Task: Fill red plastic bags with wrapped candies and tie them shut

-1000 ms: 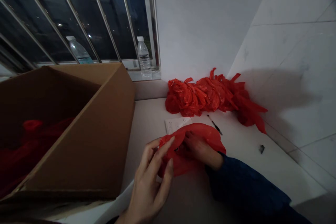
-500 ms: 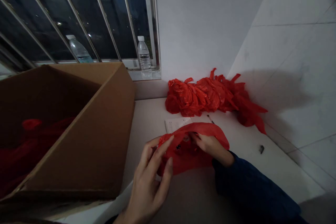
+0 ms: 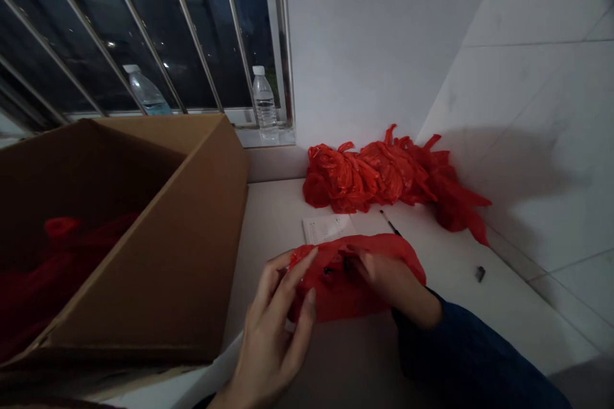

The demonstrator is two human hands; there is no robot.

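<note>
A red plastic bag lies spread on the white table in front of me, with small dark bits showing in its middle. At its left side is my left hand, fingers stretched and apart, the fingertips touching the bag's edge. My right hand, in a dark blue sleeve, reaches into the bag from the right. Its fingers are curled together beside something small and dark; what they pinch is hidden.
A deep cardboard box with red plastic inside stands at left. Tied red bags are heaped against the wall. Beyond the bag lie a printed paper and a pen. A small dark object lies right; a water bottle stands on the sill.
My right hand has shifted slightly down and nearer to me, fingers still in the bag. The bag's far rim has sunk, uncovering more of the pen. My left hand has barely moved.
</note>
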